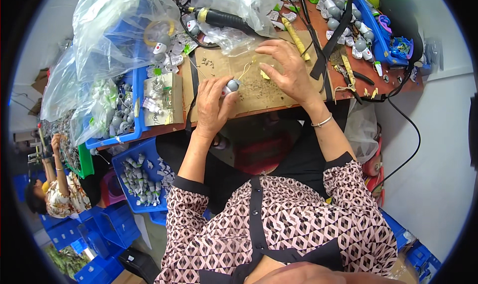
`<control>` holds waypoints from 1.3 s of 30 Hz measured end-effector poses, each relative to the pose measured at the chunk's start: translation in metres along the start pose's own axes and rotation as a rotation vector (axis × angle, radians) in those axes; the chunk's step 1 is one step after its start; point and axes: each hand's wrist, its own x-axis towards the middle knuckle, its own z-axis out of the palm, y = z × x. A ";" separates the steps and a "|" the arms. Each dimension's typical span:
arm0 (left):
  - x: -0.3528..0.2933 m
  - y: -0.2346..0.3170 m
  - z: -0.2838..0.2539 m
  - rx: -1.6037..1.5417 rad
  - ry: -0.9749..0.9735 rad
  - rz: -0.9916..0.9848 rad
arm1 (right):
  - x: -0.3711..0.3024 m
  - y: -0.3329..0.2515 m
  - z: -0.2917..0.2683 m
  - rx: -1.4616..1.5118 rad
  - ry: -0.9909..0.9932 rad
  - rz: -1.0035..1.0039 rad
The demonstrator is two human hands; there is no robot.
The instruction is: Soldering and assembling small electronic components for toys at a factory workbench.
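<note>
Pinching a small gray-and-white part, your left hand holds it over the brown cardboard on the desk. Your right hand is nearby, fingers spread apart, near a thin, pale string beside the part.

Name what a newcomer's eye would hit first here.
Probably the big clear plastic bag draped over the blue bin, upper left. Then the left hand gripping a small grey and white part mid-picture, the right hand open beside it. Below, the patterned shirt dominates.
</note>
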 end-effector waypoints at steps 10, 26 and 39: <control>0.000 0.003 0.000 -0.056 -0.005 -0.043 | -0.005 0.010 0.011 0.023 -0.006 0.017; 0.019 0.012 0.013 0.273 -0.081 0.026 | -0.027 0.013 0.009 -0.150 -0.069 0.055; 0.053 0.032 0.043 0.404 -0.210 0.006 | -0.029 0.011 0.006 -0.423 0.025 0.033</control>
